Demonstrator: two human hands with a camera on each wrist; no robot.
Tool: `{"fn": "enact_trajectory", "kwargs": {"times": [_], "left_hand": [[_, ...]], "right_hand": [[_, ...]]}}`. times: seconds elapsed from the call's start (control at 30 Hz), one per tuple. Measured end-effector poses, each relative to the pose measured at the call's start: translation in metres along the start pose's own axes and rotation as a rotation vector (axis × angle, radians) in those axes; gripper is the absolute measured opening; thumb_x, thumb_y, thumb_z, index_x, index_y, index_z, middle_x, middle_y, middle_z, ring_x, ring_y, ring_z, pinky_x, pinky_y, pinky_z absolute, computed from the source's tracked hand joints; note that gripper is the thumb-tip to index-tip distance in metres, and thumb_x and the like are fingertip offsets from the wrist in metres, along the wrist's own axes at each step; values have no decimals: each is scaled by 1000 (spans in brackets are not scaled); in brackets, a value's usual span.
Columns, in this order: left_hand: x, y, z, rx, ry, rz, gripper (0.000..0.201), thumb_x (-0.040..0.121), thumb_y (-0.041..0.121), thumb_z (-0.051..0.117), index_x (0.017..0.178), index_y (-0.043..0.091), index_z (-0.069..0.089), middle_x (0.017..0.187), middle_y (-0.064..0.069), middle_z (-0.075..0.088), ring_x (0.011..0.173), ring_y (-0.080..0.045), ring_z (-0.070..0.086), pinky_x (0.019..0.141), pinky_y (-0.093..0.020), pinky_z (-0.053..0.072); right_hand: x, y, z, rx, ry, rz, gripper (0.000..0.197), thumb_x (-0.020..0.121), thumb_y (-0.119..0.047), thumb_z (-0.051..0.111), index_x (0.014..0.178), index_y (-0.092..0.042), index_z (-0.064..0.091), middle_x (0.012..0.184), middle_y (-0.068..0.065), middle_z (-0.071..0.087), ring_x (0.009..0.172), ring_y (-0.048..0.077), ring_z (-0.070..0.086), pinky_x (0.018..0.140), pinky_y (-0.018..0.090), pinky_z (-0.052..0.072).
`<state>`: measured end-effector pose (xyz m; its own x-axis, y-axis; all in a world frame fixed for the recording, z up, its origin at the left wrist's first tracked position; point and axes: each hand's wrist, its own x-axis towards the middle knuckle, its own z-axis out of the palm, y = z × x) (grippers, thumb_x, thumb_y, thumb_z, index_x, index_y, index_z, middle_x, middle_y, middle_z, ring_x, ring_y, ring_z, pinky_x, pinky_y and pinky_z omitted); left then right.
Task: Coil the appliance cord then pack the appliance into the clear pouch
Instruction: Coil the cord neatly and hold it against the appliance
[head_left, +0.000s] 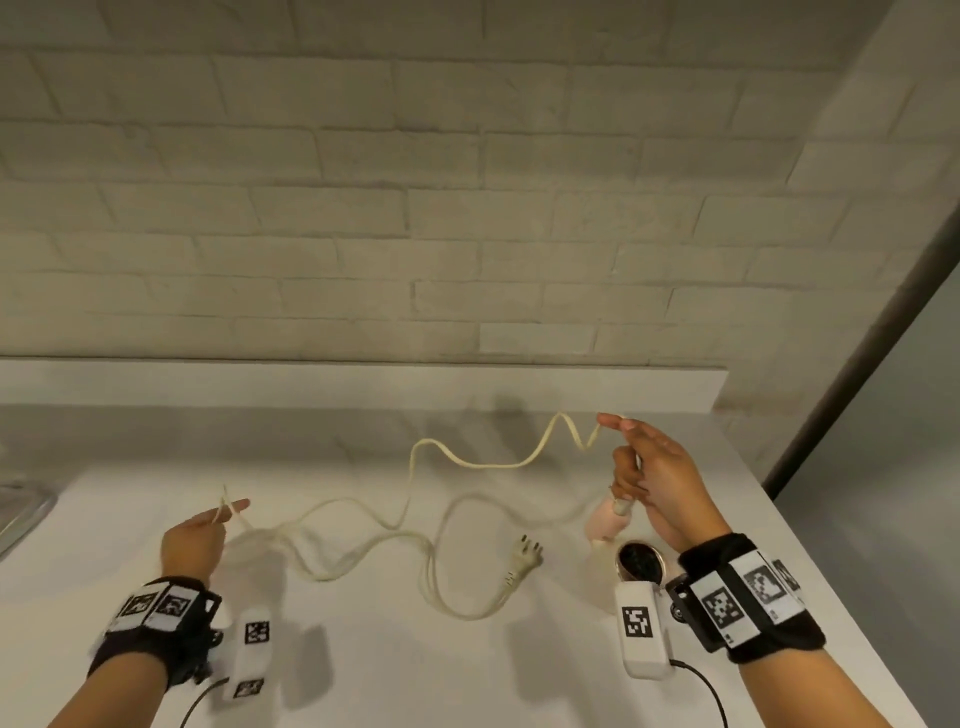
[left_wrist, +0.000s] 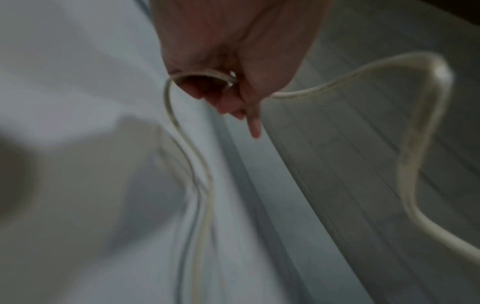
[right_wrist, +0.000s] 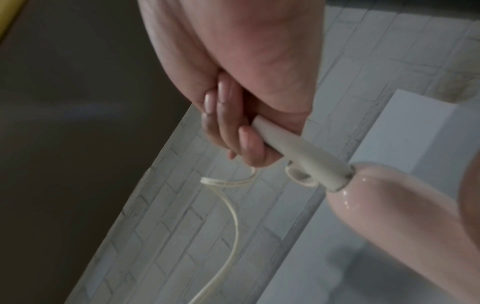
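Note:
A pale pink appliance (head_left: 604, 525) with a dark round grille (head_left: 639, 562) hangs over the white counter (head_left: 363, 665) at the right. My right hand (head_left: 636, 467) grips the white cord sleeve (right_wrist: 298, 156) at the end of the appliance body (right_wrist: 389, 205), and its raised finger and thumb pinch the cord higher up. The cream cord (head_left: 467, 464) snakes left across the counter in loose bends. My left hand (head_left: 226, 514) pinches a bend of the cord (left_wrist: 205, 74) just above the surface. The plug (head_left: 523, 560) lies loose mid-counter. No clear pouch is in view.
A brick wall (head_left: 363, 208) and a low white ledge (head_left: 363, 382) close off the back. The metal rim of a sink (head_left: 21, 512) shows at the far left. The counter's right edge (head_left: 810, 551) runs diagonally beside a dark upright strip (head_left: 857, 364).

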<state>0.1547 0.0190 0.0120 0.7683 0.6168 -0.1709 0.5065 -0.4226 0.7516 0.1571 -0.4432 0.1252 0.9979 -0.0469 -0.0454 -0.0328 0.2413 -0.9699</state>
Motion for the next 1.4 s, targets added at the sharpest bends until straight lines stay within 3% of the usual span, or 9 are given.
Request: {"fn": "enact_trajectory", "kwargs": {"times": [0.17, 0.3, 0.37, 0.57, 0.77, 0.93, 1.1, 1.23, 1.4], "left_hand": [[-18, 27, 8, 6, -474, 226, 64, 75, -20, 33, 110, 24, 65, 133, -5, 53, 130, -26, 40, 110, -43, 28], [-54, 74, -2, -223, -197, 458, 65, 73, -28, 30, 117, 12, 57, 130, -16, 53, 122, -30, 48, 101, -31, 34], [-90, 106, -1, -352, -120, 629, 52, 80, -20, 41, 110, 17, 62, 119, -6, 60, 109, -8, 57, 92, -12, 40], [-176, 145, 86, -265, -614, 883, 47, 80, 13, 59, 119, 39, 54, 124, 26, 55, 117, 14, 44, 98, -2, 28], [-195, 140, 126, -387, -909, 634, 10, 91, 22, 52, 95, 17, 59, 91, 4, 64, 92, -10, 67, 86, -27, 47], [-180, 104, 109, -493, -1223, 361, 29, 93, 37, 42, 98, 14, 60, 75, 1, 49, 62, -18, 56, 66, -33, 51], [-174, 108, 81, -71, -742, 886, 25, 87, 53, 39, 100, 61, 58, 77, 19, 56, 70, -6, 55, 65, -11, 40], [-192, 158, 52, 10, -497, 1351, 25, 89, 38, 46, 106, 40, 63, 81, 23, 51, 80, 2, 53, 73, -9, 38], [-203, 205, 66, -168, -507, 1112, 16, 84, 25, 62, 98, 34, 62, 85, 14, 60, 73, -7, 59, 69, -17, 46]], "right_hand": [[-14, 8, 8, 56, -77, 44, 31, 97, -19, 37, 115, -2, 56, 36, -7, 28, 31, 6, 19, 42, 22, 22], [-24, 13, 13, 55, -131, 71, 29, 97, -22, 38, 108, -4, 58, 37, -4, 29, 32, 8, 18, 51, 31, 18], [-28, 14, 16, 51, -157, 86, 25, 96, -23, 41, 97, -7, 60, 39, -3, 32, 34, 10, 19, 54, 33, 20], [-38, 16, 28, 123, -274, 91, 23, 88, -28, 48, 78, -9, 57, 52, 7, 50, 41, 17, 40, 53, 33, 33], [-37, 17, 27, 165, -89, -8, 27, 98, -24, 35, 99, -7, 56, 66, 8, 64, 53, 21, 57, 52, 28, 41], [-34, 20, 13, 365, 22, -17, 32, 95, -20, 32, 109, -3, 55, 70, 8, 65, 49, 14, 47, 44, 22, 39], [-34, 18, 22, 298, -48, -6, 31, 98, -17, 27, 112, -4, 51, 85, 15, 65, 67, 22, 62, 62, 27, 51], [-41, 20, 47, 101, -184, -20, 32, 99, -14, 30, 119, 0, 50, 85, 15, 65, 68, 20, 67, 67, 25, 53], [-60, 28, 67, 36, -237, 24, 36, 96, -18, 32, 97, 6, 59, 49, 6, 54, 45, 18, 41, 48, 27, 28]]}}
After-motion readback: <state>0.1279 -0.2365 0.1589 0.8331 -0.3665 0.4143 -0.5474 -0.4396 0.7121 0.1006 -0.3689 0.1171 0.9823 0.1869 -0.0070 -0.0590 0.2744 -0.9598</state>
